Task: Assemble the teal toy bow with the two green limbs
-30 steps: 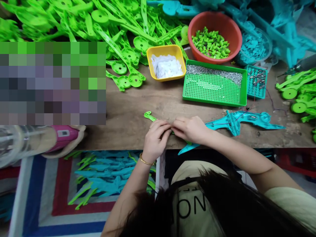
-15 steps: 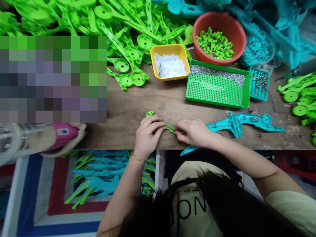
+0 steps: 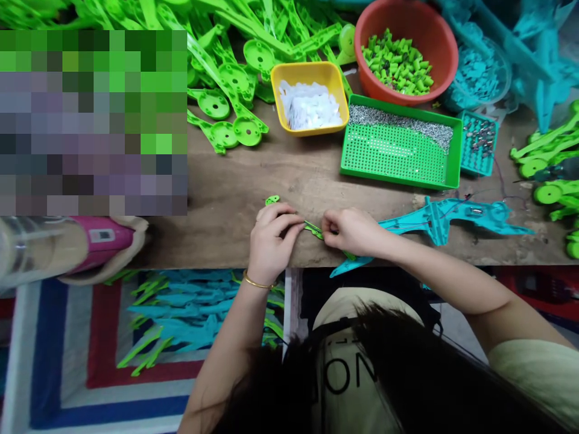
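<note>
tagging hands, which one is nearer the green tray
Right. The right hand is below the green tray in the picture; the left hand is farther off, leftward.

The shirt (image 3: 344, 310) bears the letters O and N (image 3: 365, 369); the pink band's (image 3: 85, 253) label (image 3: 101, 235) is unreadable.

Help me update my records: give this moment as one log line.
left hand: holding green strip | right hand: at strip, grip unclear | blue part: on table
</note>
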Demonstrator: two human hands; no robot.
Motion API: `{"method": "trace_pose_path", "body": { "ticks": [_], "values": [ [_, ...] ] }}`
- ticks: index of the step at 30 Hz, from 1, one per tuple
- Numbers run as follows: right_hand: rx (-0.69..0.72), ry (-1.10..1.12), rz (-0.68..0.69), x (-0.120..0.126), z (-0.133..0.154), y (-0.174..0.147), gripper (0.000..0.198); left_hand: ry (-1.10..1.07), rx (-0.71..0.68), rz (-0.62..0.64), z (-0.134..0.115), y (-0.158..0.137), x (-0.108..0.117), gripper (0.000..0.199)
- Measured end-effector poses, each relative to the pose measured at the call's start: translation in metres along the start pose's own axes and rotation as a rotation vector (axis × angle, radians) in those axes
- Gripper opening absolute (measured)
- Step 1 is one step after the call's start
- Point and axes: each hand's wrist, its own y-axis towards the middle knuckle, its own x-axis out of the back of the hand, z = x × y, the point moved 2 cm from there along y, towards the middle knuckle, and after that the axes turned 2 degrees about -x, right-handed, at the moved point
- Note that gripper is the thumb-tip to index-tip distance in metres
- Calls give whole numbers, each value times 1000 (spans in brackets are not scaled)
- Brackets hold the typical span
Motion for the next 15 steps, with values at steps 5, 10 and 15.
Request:
{"method": "trace_pose_path", "body": {
  "ticks": [5, 10, 15],
  "values": [
    [-14, 45, 54, 6, 1, 2, 14, -9, -10, -13, 0, -1, -1, 9],
    [13, 26, 55, 8, -1, 4, 15, -11, -34, -26, 1, -2, -2, 9],
    [-2, -22, 77, 6, 2, 9, 17, -8, -37, -26, 1, -2, -4, 9]
  ]
}}
